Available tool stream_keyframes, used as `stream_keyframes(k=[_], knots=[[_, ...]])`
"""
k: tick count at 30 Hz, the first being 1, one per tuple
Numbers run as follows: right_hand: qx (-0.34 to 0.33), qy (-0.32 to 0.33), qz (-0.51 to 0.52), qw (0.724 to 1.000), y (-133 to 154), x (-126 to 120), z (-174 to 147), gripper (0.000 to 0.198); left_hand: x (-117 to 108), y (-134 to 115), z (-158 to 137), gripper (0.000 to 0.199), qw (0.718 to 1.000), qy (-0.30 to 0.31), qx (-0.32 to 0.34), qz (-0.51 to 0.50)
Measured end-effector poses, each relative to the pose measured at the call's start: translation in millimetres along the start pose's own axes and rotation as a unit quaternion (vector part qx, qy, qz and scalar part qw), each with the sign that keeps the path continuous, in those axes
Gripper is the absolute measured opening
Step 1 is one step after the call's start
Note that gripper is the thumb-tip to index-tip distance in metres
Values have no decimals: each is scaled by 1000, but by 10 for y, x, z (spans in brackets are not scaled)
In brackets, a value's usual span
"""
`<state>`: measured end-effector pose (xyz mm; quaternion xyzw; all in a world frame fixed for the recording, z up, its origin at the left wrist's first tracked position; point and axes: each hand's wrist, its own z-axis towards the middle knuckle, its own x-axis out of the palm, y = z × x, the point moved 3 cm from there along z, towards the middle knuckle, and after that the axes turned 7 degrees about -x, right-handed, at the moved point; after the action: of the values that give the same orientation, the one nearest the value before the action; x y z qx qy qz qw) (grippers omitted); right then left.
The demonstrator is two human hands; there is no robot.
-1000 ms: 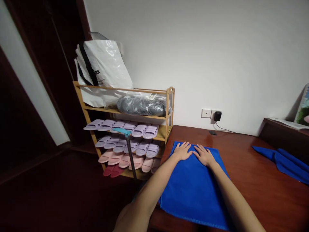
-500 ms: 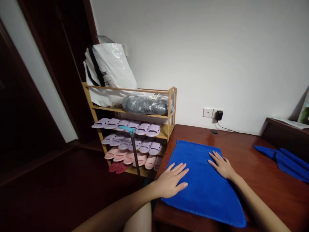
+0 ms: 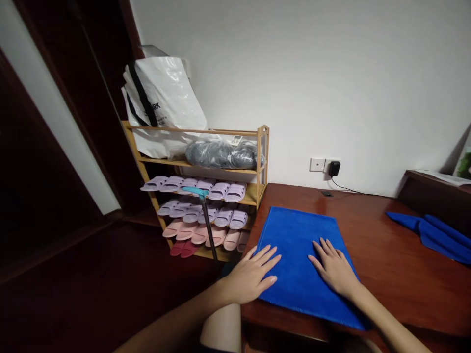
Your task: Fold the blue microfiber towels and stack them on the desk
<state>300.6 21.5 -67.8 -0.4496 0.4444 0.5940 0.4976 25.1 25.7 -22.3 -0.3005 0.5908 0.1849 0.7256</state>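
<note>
A blue cloth (image 3: pixel 294 245) lies spread flat near the front edge of the reddish-brown wooden desk (image 3: pixel 401 274). My left hand (image 3: pixel 250 274) rests on the cloth's left edge, palm down with fingers spread. On the cloth's right side lies my right hand (image 3: pixel 333 267), also palm down and open, its fingers pointing away from me. Neither hand grips anything. A second blue cloth (image 3: pixel 437 238) lies bunched at the right of the desk.
Left of the desk stands a wooden shoe rack (image 3: pixel 263 152) with rows of purple slippers (image 3: pixel 235 192) and pink slippers (image 3: pixel 198 234). It bears a white bag (image 3: pixel 172 98) and a plastic-wrapped grey bundle (image 3: pixel 217 153). A blue-topped pole (image 3: pixel 208 225) leans before it. A black plug (image 3: pixel 334 168) sits in the wall.
My right hand has slid toward me and slightly left over the cloth. The cloth's near right corner is drawn in and its front edge lies straighter. The camera view has shifted slightly.
</note>
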Motion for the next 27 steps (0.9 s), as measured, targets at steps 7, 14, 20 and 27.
stream_keyframes(k=[7, 14, 20, 27], knots=[[-1, -6, 27, 1000, -50, -46, 97, 67, 25, 66, 90, 52, 1000, 12, -8, -2], [-27, 11, 57, 998, 148, -192, -320, 67, -70, 2, 25, 48, 999, 12, 12, -29], [-55, 38, 59, 996, 69, -126, -306, 65, 34, 174, 204, 53, 1000, 20, 12, -12], [-24, 42, 79, 996, 50, -165, -21, 69, -50, 326, 333, 51, 999, 24, 3, 22]])
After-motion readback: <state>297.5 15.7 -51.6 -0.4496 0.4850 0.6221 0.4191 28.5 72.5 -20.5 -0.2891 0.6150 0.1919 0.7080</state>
